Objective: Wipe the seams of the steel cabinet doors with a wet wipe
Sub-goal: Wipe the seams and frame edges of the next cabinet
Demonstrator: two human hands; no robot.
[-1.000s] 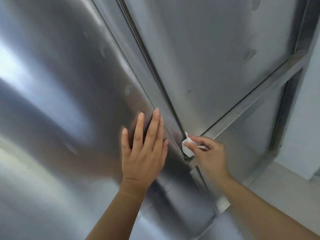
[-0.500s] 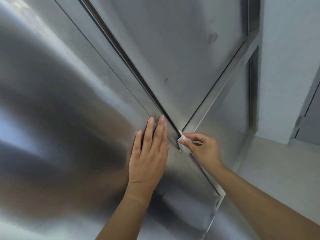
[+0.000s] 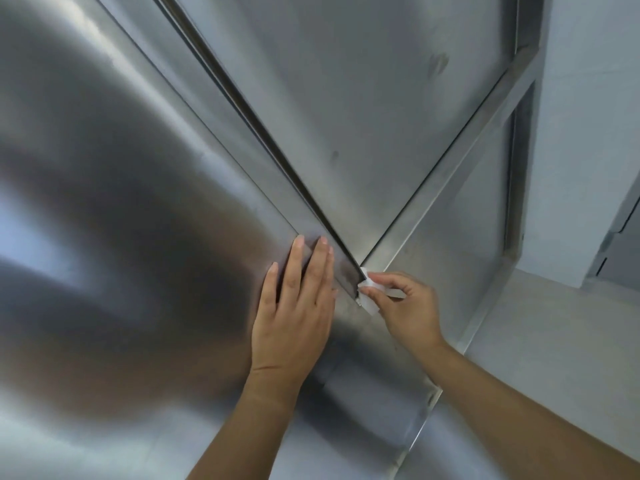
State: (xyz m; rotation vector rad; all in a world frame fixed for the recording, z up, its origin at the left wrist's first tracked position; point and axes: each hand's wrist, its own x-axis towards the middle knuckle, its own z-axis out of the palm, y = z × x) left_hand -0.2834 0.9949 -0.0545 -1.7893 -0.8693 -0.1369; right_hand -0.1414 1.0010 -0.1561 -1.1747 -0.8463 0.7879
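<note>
Left hand (image 3: pixel 294 306) lies flat on the left door (image 3: pixel 138 174), fingers straight, holding nothing, just bracing the panel beside the seam (image 3: pixel 261 133). Right hand (image 3: pixel 405 306) has the wet wipe (image 3: pixel 369 296) pinched between thumb and fingertips, bunched into a small white wad. That wad is pressed right at the near end of the seam, against the edge of the left door, where the dark gap meets the steel rail (image 3: pixel 450 174) that runs off towards the pale wall (image 3: pixel 588 98). The right door (image 3: pixel 346 98) shows a few dull smudges further along. The wipe looks soft, light and damp, so it will likely fold into the groove under one fingertip, but it may also slide or bunch on this slick steel. Best held as it is, gathered tight near the working end. The door edges look thin and stiff, so the wipe could snag or tear there, and I reckon most of the seam is yet to be covered.
</note>
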